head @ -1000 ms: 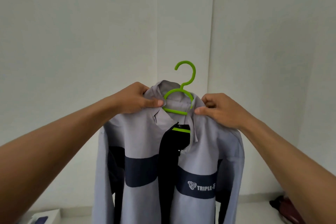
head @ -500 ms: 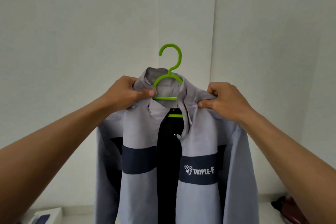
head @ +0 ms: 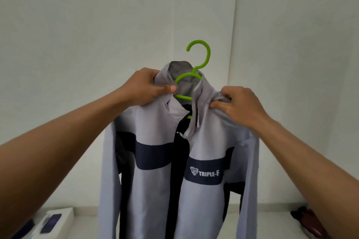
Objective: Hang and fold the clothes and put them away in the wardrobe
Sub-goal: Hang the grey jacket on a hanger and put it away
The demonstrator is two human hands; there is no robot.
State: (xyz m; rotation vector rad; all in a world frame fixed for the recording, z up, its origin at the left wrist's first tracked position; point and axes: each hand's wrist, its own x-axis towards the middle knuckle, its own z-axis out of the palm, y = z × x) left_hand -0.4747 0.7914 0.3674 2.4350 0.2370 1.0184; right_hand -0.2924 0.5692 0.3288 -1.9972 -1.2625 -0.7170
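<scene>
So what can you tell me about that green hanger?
The hanger is bright green and looks like smooth plastic, with a round open hook, a curved arc and a straight bar below. It is upright in the air, its hook catching nothing. Its arms are hidden inside the grey jacket draped over it. The left hand grips the collar right at its left end; the right hand grips the jacket's other shoulder.

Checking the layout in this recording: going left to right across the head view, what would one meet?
White box → left hand → green hanger → right hand → dark red item. The grey jacket spans the middle under both hands, so it has no clear place in the order.
</scene>
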